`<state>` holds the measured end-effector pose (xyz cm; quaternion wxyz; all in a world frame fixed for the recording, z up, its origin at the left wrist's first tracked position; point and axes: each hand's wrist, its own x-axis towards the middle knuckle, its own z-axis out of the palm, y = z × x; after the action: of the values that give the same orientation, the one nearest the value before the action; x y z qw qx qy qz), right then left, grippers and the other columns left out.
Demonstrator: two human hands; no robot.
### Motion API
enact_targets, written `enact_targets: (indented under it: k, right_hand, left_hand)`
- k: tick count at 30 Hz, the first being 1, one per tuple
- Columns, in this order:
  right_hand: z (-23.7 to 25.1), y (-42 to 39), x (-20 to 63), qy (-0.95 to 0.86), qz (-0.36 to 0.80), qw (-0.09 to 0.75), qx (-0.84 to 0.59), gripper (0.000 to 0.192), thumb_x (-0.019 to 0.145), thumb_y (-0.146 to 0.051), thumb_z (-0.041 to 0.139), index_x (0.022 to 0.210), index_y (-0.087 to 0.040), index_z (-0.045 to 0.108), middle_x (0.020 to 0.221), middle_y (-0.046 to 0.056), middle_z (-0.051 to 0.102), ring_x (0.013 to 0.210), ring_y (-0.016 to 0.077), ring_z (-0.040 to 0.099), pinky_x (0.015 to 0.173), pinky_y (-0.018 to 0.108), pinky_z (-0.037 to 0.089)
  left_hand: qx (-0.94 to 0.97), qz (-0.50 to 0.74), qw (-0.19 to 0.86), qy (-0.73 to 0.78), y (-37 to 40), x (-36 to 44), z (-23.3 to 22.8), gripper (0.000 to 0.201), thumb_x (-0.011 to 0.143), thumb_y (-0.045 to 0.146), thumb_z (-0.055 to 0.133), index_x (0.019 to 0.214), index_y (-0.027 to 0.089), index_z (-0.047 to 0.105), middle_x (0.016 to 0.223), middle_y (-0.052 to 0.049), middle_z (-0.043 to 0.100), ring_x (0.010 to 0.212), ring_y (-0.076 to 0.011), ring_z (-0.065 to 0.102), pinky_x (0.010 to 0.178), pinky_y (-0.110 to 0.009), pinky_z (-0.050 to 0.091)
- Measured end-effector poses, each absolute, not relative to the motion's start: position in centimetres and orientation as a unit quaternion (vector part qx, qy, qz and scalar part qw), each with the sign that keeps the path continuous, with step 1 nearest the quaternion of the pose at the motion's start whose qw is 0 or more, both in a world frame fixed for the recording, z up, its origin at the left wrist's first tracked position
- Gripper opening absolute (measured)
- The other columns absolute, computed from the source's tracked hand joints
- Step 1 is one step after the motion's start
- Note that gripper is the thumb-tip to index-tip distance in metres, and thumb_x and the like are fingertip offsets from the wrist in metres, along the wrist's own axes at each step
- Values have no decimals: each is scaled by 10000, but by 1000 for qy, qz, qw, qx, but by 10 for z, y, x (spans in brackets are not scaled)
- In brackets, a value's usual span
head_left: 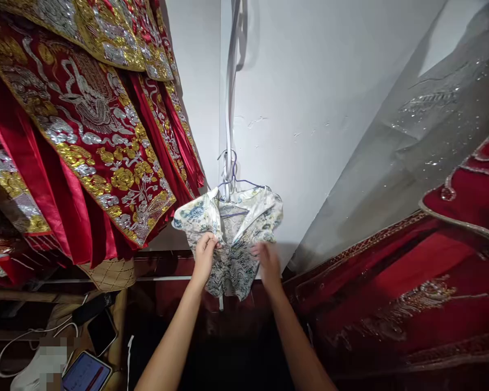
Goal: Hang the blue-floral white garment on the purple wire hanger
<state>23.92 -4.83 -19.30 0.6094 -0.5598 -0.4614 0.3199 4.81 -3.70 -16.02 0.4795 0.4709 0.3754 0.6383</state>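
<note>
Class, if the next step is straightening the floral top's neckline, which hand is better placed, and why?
Probably the left hand: it pinches the floral top right beside the neckline. The right hand is blurred, lower at the opposite side, its grip unclear.

Left grip [205, 252] is pinched, thumb to finger, with the bare left forearm [174, 338] slanting up to it from below. Right grip [268, 264] is pretty blurry tbh, across from the left one, bare right forearm [296, 341] angling up below it.
</note>
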Motion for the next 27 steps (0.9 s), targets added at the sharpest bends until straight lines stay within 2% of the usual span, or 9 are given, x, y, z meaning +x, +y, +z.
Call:
enact_targets:
  k: [2, 4, 11, 15, 19, 22, 25, 27]
  right_hand:
    - [-210, -45, 210, -510, 459, 501, -527, 516, 862, -683, 449, 890, -196, 620, 819, 74, 674, 661, 202, 608, 584, 325, 477]
    - [-219, -39, 186, -528, 519, 452, -497, 545, 846, -719, 443, 877, -201, 611, 789, 57, 672, 601, 184, 590, 537, 303, 441]
    - [-215, -38, 150, -471, 587, 468, -463, 483, 785, -686, 568, 848, -207, 547, 683, -10, 598, 491, 135, 540, 434, 251, 356]
    - [-200, -48, 146, -437, 660, 466, -396, 408, 784, -608, 627, 787, -213, 525, 578, -36, 536, 443, 106, 453, 421, 235, 300]
    - [-192, -64, 154, -435, 669, 474, -373, 396, 804, -579, 642, 731, -209, 520, 552, -41, 488, 452, 92, 377, 438, 235, 259]
    - [-192, -81, 164, -466, 634, 476, -393, 415, 830, -583, 617, 689, -207, 510, 603, -21, 527, 471, 95, 379, 447, 244, 255]
    - [-195, -96, 172, -489, 600, 470, -424, 414, 850, -566, 588, 651, -210, 515, 570, -20, 539, 450, 98, 382, 446, 249, 263]
    - [-195, -102, 176, -506, 595, 444, -438, 414, 863, -555, 563, 634, -211, 530, 496, -24, 529, 411, 101, 383, 436, 249, 270]
  left_hand:
    - [453, 643, 495, 369, -51, 48, -158, 230, 815, 349, 629, 708, 190, 503, 693, 25, 430, 669, -126, 474, 683, -238, 457]
    - [444, 638, 515, 361, -65, 45, -154, 204, 816, 328, 630, 722, 185, 520, 700, 20, 454, 667, -124, 481, 663, -228, 445]
    - [425, 629, 555, 341, -99, 30, -127, 187, 812, 314, 641, 718, 172, 561, 715, 8, 461, 674, -117, 463, 661, -217, 435]
    - [431, 620, 557, 345, -111, 31, -119, 179, 824, 319, 631, 733, 181, 562, 726, 2, 466, 676, -126, 467, 682, -238, 456]
    - [436, 635, 523, 364, -109, 30, -129, 195, 856, 360, 601, 764, 194, 555, 740, -10, 496, 709, -153, 522, 713, -271, 480]
    - [473, 637, 440, 421, -103, 28, -151, 147, 849, 349, 613, 910, 216, 601, 891, -37, 592, 869, -195, 588, 820, -304, 486]
    - [542, 570, 393, 477, -102, 32, -178, 262, 808, 274, 638, 1066, 230, 616, 1051, -66, 635, 1038, -241, 593, 923, -354, 459]
    - [578, 521, 384, 497, -107, 39, -193, 270, 821, 263, 623, 1089, 231, 611, 1053, -67, 642, 1048, -248, 592, 928, -365, 451]
